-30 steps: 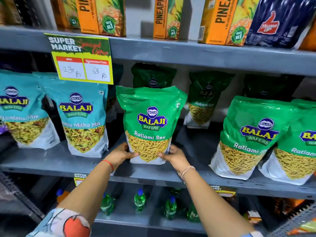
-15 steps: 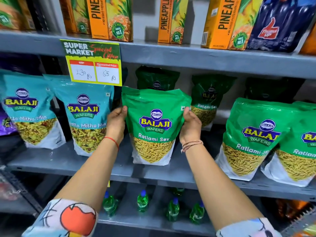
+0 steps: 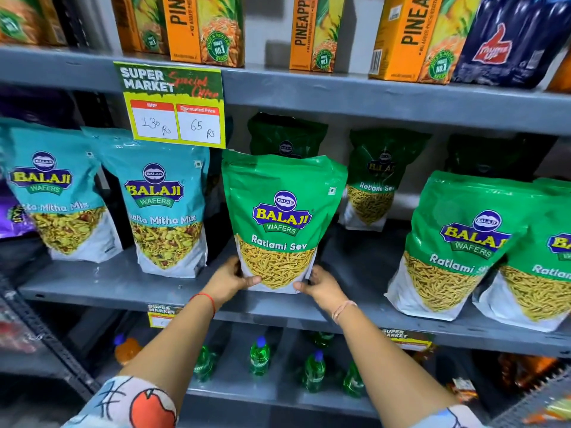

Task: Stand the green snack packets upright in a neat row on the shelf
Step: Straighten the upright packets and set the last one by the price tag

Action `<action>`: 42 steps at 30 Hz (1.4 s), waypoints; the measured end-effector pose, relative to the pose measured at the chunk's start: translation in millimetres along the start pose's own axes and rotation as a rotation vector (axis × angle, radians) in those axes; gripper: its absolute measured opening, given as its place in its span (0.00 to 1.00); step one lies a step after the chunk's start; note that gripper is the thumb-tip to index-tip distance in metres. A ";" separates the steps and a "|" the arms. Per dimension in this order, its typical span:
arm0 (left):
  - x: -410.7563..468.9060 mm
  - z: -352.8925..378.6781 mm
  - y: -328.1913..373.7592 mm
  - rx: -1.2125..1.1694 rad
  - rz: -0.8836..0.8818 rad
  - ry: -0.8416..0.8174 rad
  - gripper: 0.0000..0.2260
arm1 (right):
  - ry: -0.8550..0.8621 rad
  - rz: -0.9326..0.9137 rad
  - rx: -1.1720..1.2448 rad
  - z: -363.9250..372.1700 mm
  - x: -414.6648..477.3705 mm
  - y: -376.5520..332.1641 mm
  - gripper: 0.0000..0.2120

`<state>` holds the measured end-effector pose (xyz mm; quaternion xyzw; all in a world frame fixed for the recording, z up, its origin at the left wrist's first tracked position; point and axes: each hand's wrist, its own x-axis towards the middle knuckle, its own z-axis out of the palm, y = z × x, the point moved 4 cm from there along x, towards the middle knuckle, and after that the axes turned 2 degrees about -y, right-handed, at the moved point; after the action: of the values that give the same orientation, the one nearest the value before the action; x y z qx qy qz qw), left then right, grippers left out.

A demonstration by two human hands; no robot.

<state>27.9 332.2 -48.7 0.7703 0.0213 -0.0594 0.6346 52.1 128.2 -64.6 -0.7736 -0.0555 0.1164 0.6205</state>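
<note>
A green Ratlami Sev packet [image 3: 282, 196] stands upright at the middle of the grey shelf [image 3: 123, 285]. My left hand [image 3: 230, 278] grips its lower left corner and my right hand [image 3: 321, 285] grips its lower right corner. Two more green packets lean to the right: one [image 3: 457, 242] and another [image 3: 543, 267] partly behind it. Further back stand darker green packets [image 3: 377, 180], one [image 3: 285, 137] directly behind the held packet.
Two teal Khatta Mitha Mix packets [image 3: 163, 205] [image 3: 55, 193] stand on the left. A price tag [image 3: 173, 103] hangs from the shelf above, which carries pineapple juice cartons [image 3: 312, 29]. Green bottles [image 3: 259, 356] sit on the shelf below.
Both hands slid down from the packet's upper sides to its bottom corners. The packet stays upright in the same spot.
</note>
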 end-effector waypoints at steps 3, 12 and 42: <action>4.3 -5.6 -9.1 0.054 -0.015 0.024 0.27 | 0.010 0.000 -0.060 4.8 0.2 -0.9 0.16; -89.9 44.6 15.4 0.464 0.387 0.714 0.19 | 0.300 -0.234 -0.192 -30.0 -90.3 22.0 0.23; 28.3 236.5 46.8 -0.113 -0.013 -0.184 0.38 | 0.103 -0.050 0.148 -225.3 -67.0 37.8 0.21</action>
<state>45.8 90.1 -50.7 0.7243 -0.0287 -0.1326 0.6760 41.3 -109.1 -48.2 -0.7290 -0.0343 0.0648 0.6806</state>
